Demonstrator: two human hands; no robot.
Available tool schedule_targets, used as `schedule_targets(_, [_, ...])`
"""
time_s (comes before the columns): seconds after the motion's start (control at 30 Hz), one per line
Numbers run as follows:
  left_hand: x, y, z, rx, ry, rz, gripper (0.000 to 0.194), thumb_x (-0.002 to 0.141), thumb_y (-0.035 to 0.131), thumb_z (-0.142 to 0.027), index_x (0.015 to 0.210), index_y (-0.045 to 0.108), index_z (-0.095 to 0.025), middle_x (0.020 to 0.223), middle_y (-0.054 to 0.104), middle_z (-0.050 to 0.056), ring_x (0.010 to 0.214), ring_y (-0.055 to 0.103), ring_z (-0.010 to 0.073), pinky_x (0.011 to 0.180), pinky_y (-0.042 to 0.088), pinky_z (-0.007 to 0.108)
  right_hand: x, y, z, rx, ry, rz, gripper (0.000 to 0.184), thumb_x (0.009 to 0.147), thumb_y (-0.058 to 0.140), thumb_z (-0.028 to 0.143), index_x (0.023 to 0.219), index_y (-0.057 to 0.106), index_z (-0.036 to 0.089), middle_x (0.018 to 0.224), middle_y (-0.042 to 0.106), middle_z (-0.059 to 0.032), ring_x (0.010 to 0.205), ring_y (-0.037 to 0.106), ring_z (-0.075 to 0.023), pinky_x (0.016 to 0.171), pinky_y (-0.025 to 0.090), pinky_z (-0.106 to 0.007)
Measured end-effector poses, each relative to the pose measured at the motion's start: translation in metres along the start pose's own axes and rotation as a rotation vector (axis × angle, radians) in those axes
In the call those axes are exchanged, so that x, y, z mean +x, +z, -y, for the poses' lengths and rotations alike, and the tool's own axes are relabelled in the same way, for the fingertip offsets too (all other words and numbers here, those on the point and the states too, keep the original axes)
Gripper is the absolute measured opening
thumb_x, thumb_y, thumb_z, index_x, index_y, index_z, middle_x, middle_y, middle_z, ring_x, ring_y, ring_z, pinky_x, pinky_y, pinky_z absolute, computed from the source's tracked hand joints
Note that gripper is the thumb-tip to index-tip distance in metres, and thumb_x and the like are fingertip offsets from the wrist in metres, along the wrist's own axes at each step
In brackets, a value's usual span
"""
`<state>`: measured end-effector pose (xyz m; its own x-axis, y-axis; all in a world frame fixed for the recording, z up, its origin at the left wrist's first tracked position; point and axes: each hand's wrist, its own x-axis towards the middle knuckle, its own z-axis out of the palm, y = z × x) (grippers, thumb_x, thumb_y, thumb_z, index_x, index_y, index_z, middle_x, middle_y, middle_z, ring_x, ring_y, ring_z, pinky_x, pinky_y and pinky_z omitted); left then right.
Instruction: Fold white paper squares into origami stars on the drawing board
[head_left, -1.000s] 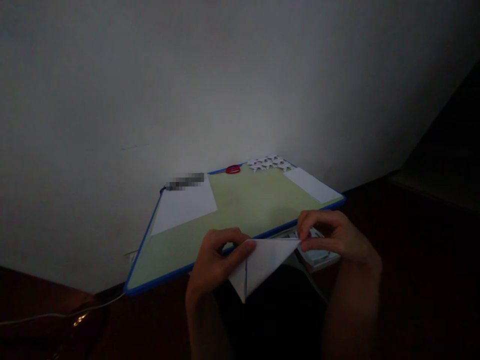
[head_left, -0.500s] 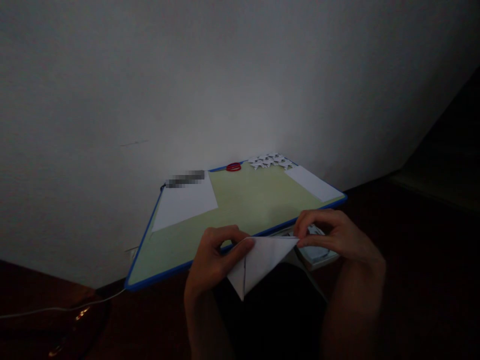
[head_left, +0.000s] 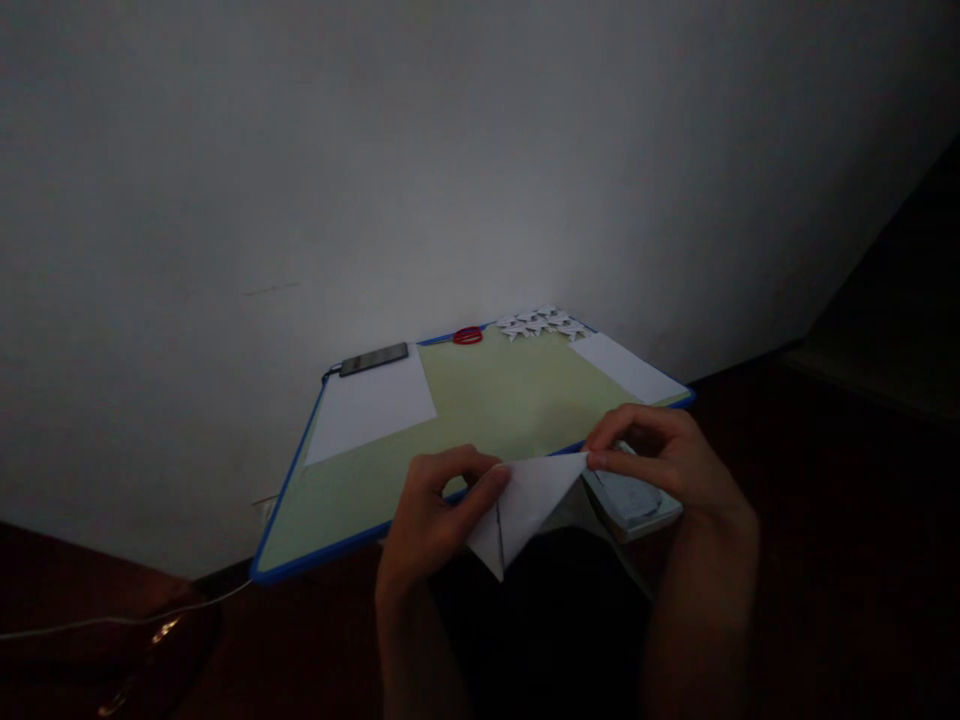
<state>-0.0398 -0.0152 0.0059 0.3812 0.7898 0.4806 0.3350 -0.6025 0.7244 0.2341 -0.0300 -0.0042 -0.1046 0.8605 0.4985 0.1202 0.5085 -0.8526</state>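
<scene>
A white sheet of paper folded into a triangle [head_left: 531, 503] hangs between my hands, point down, above my lap at the table's near edge. My left hand [head_left: 442, 510] pinches its upper left part, thumb on the near face. At the upper right corner, my right hand [head_left: 660, 455] grips the tip between thumb and fingers. A crease or layer edge runs down the paper's left part toward the bottom point. The fingers behind the paper are partly hidden.
A small blue-edged table [head_left: 360, 490] stands against the wall. On it are a phone [head_left: 373, 359], a white sheet [head_left: 375, 405], red-handled scissors [head_left: 468, 336], several small folded paper pieces [head_left: 541, 321] and another white sheet [head_left: 628, 367]. A white box [head_left: 634, 492] sits below the near edge.
Both hands have raised the folded paper slightly, and its bottom point has shifted up and to the right. My right hand has moved a little left, still pinching the corner.
</scene>
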Motion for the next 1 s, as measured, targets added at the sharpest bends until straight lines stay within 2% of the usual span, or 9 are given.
schedule_targets(0.17, [0.001, 0.002, 0.002, 0.041, 0.013, -0.063, 0.018, 0.09, 0.07, -0.031, 0.077, 0.075, -0.021, 0.07, 0.069, -0.001, 0.066, 0.062, 0.0136, 0.069, 0.045, 0.028, 0.001, 0.003, 0.003, 0.039, 0.027, -0.07, 0.028, 0.073, 0.087, 0.025, 0.096, 0.071, 0.024, 0.074, 0.074, 0.0007, 0.068, 0.069, -0.0152, 0.065, 0.055, -0.026])
schedule_targets(0.4, [0.004, 0.006, -0.001, 0.016, 0.056, -0.093, 0.021, 0.09, 0.069, -0.031, 0.073, 0.072, -0.019, 0.067, 0.067, 0.0, 0.063, 0.06, 0.0133, 0.063, 0.045, 0.026, 0.004, 0.008, 0.005, 0.06, 0.052, -0.205, 0.028, 0.071, 0.089, 0.026, 0.089, 0.067, 0.023, 0.071, 0.074, 0.0013, 0.065, 0.07, -0.0153, 0.063, 0.055, -0.025])
schedule_targets(0.5, [0.006, 0.009, -0.002, 0.018, 0.061, -0.133, 0.022, 0.09, 0.069, -0.031, 0.072, 0.072, -0.019, 0.066, 0.067, 0.001, 0.061, 0.059, 0.0133, 0.062, 0.046, 0.026, 0.006, 0.013, 0.006, 0.053, 0.014, -0.257, 0.025, 0.076, 0.085, 0.027, 0.092, 0.067, 0.023, 0.071, 0.073, 0.0013, 0.067, 0.069, -0.0157, 0.065, 0.055, -0.027])
schedule_targets(0.63, [0.007, 0.016, -0.001, 0.004, 0.063, -0.228, 0.018, 0.088, 0.07, -0.029, 0.075, 0.075, -0.019, 0.068, 0.07, 0.001, 0.062, 0.061, 0.0129, 0.061, 0.047, 0.025, 0.011, 0.021, 0.008, 0.02, -0.041, -0.311, 0.024, 0.084, 0.078, 0.03, 0.106, 0.069, 0.024, 0.079, 0.073, -0.0009, 0.074, 0.069, -0.0176, 0.073, 0.056, -0.032])
schedule_targets(0.73, [0.007, 0.023, -0.001, -0.011, 0.036, -0.337, 0.016, 0.087, 0.072, -0.03, 0.077, 0.077, -0.019, 0.071, 0.073, 0.001, 0.062, 0.063, 0.0131, 0.061, 0.049, 0.024, 0.015, 0.031, 0.01, 0.038, -0.076, -0.368, 0.035, 0.089, 0.072, 0.033, 0.124, 0.065, 0.026, 0.091, 0.075, -0.0037, 0.085, 0.069, -0.0194, 0.083, 0.056, -0.036])
schedule_targets(0.83, [0.009, 0.027, -0.003, -0.05, 0.005, -0.423, 0.015, 0.086, 0.073, -0.032, 0.079, 0.078, -0.019, 0.073, 0.074, 0.001, 0.063, 0.064, 0.0126, 0.061, 0.05, 0.023, 0.017, 0.042, 0.013, 0.136, -0.035, -0.313, 0.054, 0.086, 0.076, 0.033, 0.137, 0.057, 0.029, 0.101, 0.073, -0.004, 0.089, 0.068, -0.0191, 0.083, 0.057, -0.036])
schedule_targets(0.9, [0.009, 0.027, -0.005, -0.074, -0.001, -0.435, 0.015, 0.086, 0.074, -0.032, 0.08, 0.078, -0.019, 0.074, 0.075, 0.001, 0.063, 0.064, 0.0124, 0.061, 0.051, 0.022, 0.019, 0.049, 0.016, 0.192, -0.017, -0.25, 0.046, 0.08, 0.081, 0.031, 0.124, 0.066, 0.028, 0.098, 0.073, -0.0028, 0.087, 0.068, -0.0186, 0.079, 0.057, -0.033])
schedule_targets(0.97, [0.01, 0.027, -0.006, -0.099, -0.002, -0.432, 0.015, 0.086, 0.074, -0.033, 0.081, 0.078, -0.019, 0.074, 0.075, 0.001, 0.064, 0.065, 0.0123, 0.061, 0.051, 0.022, 0.021, 0.056, 0.019, 0.211, -0.028, -0.248, 0.019, 0.081, 0.08, 0.032, 0.096, 0.074, 0.024, 0.087, 0.072, -0.0012, 0.081, 0.066, -0.0171, 0.074, 0.056, -0.029])
schedule_targets(1.0, [0.01, 0.027, -0.006, -0.11, -0.006, -0.433, 0.016, 0.086, 0.074, -0.034, 0.081, 0.078, -0.019, 0.074, 0.075, 0.001, 0.064, 0.065, 0.0124, 0.061, 0.051, 0.022, 0.022, 0.059, 0.021, 0.213, -0.036, -0.269, 0.012, 0.082, 0.079, 0.032, 0.086, 0.073, 0.023, 0.082, 0.07, -0.0004, 0.078, 0.065, -0.0163, 0.071, 0.055, -0.028])
